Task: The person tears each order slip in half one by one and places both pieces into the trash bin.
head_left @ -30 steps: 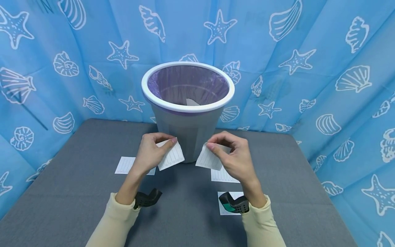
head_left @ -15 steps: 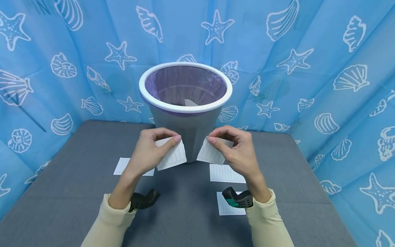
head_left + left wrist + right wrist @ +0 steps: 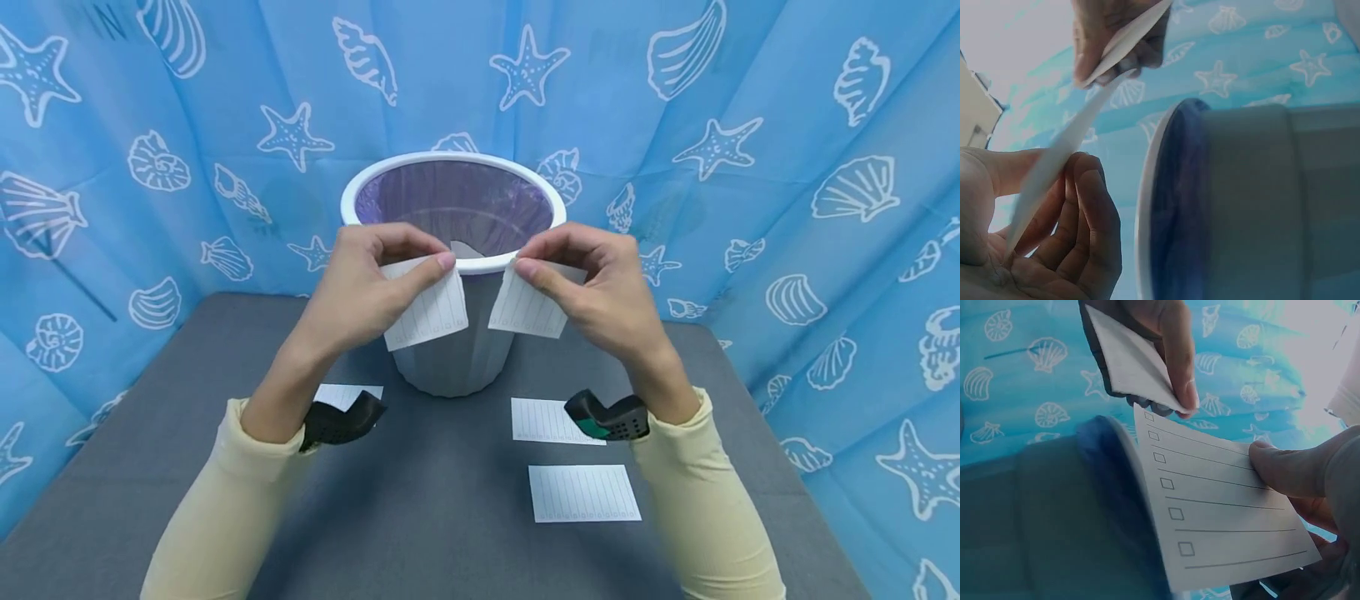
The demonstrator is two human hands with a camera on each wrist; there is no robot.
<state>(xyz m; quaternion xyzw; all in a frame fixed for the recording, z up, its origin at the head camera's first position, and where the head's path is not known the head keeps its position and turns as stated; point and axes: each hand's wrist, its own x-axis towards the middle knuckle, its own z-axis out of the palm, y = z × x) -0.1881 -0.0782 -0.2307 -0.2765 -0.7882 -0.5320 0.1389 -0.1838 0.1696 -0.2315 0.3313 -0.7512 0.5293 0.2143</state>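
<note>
In the head view my left hand pinches a torn piece of lined paper between thumb and fingers. Opposite it, my right hand pinches a second lined piece, its edge ragged on the side facing the other. A narrow gap separates the two pieces. Both hang in front of the near rim of a grey trash bin with a white rim and purple liner. The right wrist view shows checkboxes and ruled lines on the right-hand piece. A white scrap lies inside the bin.
On the grey table lie a lined sheet and another lined sheet at the right. A further sheet at the left is partly hidden by the left wrist camera. A blue shell-print curtain hangs behind the bin.
Both hands, each with its paper piece, have risen from in front of the bin's lower body to near its rim. The sheets on the table have stayed put.
</note>
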